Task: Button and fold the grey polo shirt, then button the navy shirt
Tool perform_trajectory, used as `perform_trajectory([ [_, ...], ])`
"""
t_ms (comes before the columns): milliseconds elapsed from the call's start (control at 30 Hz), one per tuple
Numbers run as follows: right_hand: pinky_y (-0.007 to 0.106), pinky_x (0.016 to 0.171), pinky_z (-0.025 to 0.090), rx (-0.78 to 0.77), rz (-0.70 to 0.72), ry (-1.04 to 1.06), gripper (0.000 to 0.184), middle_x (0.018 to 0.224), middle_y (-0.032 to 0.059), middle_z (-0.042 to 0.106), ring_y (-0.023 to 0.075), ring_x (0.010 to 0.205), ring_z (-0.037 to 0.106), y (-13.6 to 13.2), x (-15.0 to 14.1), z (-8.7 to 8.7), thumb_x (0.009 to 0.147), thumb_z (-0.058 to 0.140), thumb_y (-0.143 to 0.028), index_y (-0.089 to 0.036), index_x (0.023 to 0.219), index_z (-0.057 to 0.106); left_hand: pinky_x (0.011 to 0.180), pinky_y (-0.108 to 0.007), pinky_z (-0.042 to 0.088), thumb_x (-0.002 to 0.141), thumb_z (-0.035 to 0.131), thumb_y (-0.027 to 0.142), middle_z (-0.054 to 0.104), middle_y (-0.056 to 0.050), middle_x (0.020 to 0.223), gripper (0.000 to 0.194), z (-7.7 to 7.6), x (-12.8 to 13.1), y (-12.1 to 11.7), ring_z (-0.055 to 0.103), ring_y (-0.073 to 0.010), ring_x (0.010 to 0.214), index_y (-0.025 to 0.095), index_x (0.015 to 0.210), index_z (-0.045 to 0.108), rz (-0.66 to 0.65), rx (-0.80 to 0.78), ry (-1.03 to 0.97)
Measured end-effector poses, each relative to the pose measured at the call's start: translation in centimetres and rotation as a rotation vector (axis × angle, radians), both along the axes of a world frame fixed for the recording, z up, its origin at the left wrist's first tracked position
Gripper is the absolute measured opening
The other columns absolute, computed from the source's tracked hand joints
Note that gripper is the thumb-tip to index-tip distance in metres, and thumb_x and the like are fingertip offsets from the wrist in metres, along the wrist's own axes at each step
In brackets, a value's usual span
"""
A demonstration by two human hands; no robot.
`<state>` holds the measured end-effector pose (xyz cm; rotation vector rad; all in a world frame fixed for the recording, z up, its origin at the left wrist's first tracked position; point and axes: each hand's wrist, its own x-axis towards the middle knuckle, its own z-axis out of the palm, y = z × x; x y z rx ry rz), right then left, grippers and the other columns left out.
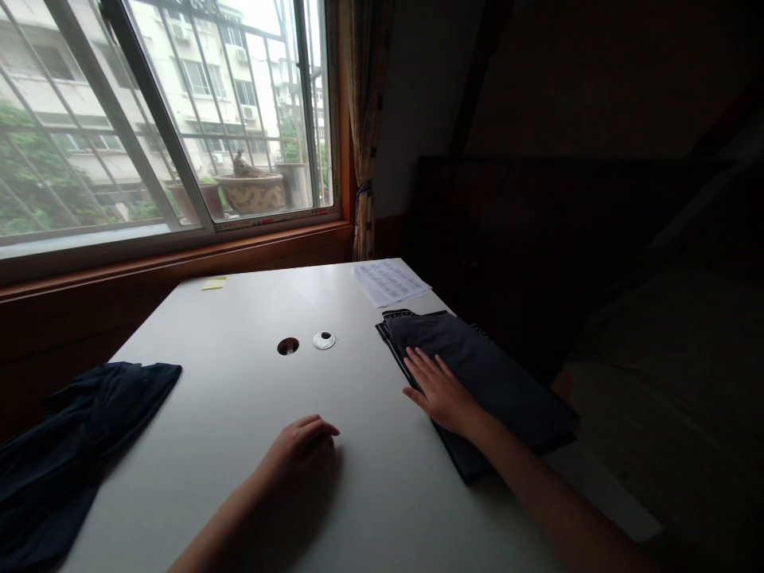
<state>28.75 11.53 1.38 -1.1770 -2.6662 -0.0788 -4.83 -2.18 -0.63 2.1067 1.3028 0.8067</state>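
Note:
A folded stack of dark grey clothing [495, 370] lies along the right side of the white table, with black white-striped edges showing at its far end. My right hand [442, 390] rests flat on the stack's left part, fingers stretched and a little spread. My left hand [307, 439] is over the middle of the table, its fingers loosely bent and nothing visible in them. At the left table edge a crumpled dark blue garment [101, 422] hangs partly over the side, apart from both hands.
The white table [239, 398] has a round cable hole [288, 346] and a loose-looking round cap [324, 341] beside it. Printed sheets [391, 281] lie at the far right corner, yellow sticky notes [214, 282] at the far left. Beyond are a barred window and a curtain [363, 143].

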Motion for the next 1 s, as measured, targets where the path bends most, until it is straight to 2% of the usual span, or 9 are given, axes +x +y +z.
perform_trajectory([
  [167, 0.052, 0.12, 0.024, 0.054, 0.02, 0.007, 0.064, 0.162, 0.0118, 0.03, 0.0283, 0.151, 0.025, -0.6, 0.5, -0.4, 0.103, 0.032, -0.056, -0.018, 0.155, 0.035, 0.077, -0.026, 0.05, 0.097, 0.047, 0.022, 0.07, -0.007, 0.096, 0.024, 0.2, 0.1, 0.0, 0.067, -0.0163, 0.084, 0.021, 0.108, 0.068, -0.005, 0.004, -0.002],
  [367, 0.055, 0.12, 0.022, 0.085, 0.1, 0.018, 0.062, 0.159, 0.0111, 0.036, 0.0312, 0.148, 0.03, -3.4, 0.3, -0.7, 0.102, 0.041, -0.052, -0.021, 0.155, 0.035, 0.075, -0.026, 0.051, 0.095, 0.049, 0.021, 0.07, -0.007, 0.096, 0.023, 0.3, 0.2, 0.0, 0.067, -0.0168, 0.083, 0.02, 0.107, 0.068, -0.003, 0.004, -0.007],
  [567, 0.054, 0.122, 0.021, -0.052, 0.226, 0.042, 0.065, 0.16, 0.01, 0.035, 0.0258, 0.147, 0.035, -5.7, 0.4, 1.3, 0.103, 0.039, -0.048, -0.025, 0.16, 0.017, 0.075, -0.026, 0.05, 0.096, 0.048, 0.022, 0.07, -0.008, 0.097, 0.023, 0.0, 0.0, 0.0, 0.066, -0.017, 0.083, 0.021, 0.108, 0.068, -0.002, 0.014, -0.005],
  [667, 0.052, 0.122, 0.023, -0.038, 0.136, 0.099, 0.065, 0.162, 0.0103, 0.031, 0.0251, 0.148, 0.032, -5.5, 1.4, 2.0, 0.104, 0.038, -0.046, -0.025, 0.161, 0.014, 0.075, -0.026, 0.05, 0.096, 0.049, 0.021, 0.07, -0.008, 0.097, 0.024, -0.1, 0.0, 0.0, 0.066, -0.0172, 0.084, 0.021, 0.108, 0.068, -0.007, 0.014, -0.006],
  [733, 0.055, 0.121, 0.024, 0.014, 0.032, 0.107, 0.065, 0.162, 0.0105, 0.028, 0.0272, 0.149, 0.03, -5.1, 2.5, 1.8, 0.104, 0.038, -0.047, -0.025, 0.161, 0.015, 0.075, -0.026, 0.05, 0.096, 0.048, 0.021, 0.07, -0.007, 0.097, 0.024, 0.0, 0.1, -0.1, 0.066, -0.017, 0.084, 0.021, 0.108, 0.069, -0.008, 0.014, -0.007],
  [833, 0.058, 0.118, 0.028, 0.066, -0.07, 0.079, 0.07, 0.163, 0.0111, 0.027, 0.03, 0.149, 0.029, -5.1, 4.1, 0.4, 0.102, 0.04, -0.051, -0.025, 0.161, 0.012, 0.076, -0.026, 0.05, 0.096, 0.048, 0.021, 0.07, -0.007, 0.097, 0.024, 0.0, 0.1, -0.1, 0.066, -0.0167, 0.084, 0.021, 0.108, 0.069, -0.002, 0.015, -0.011],
  [1000, 0.056, 0.118, 0.031, 0.075, -0.092, 0.07, 0.078, 0.165, 0.0101, 0.02, 0.0302, 0.151, 0.025, -6.5, 5.3, -1.8, 0.1, 0.043, -0.052, -0.025, 0.162, 0.003, 0.076, -0.026, 0.05, 0.095, 0.049, 0.02, 0.07, -0.007, 0.096, 0.024, 0.0, 0.1, -0.2, 0.067, -0.0166, 0.084, 0.021, 0.107, 0.069, -0.004, 0.017, -0.001],
])
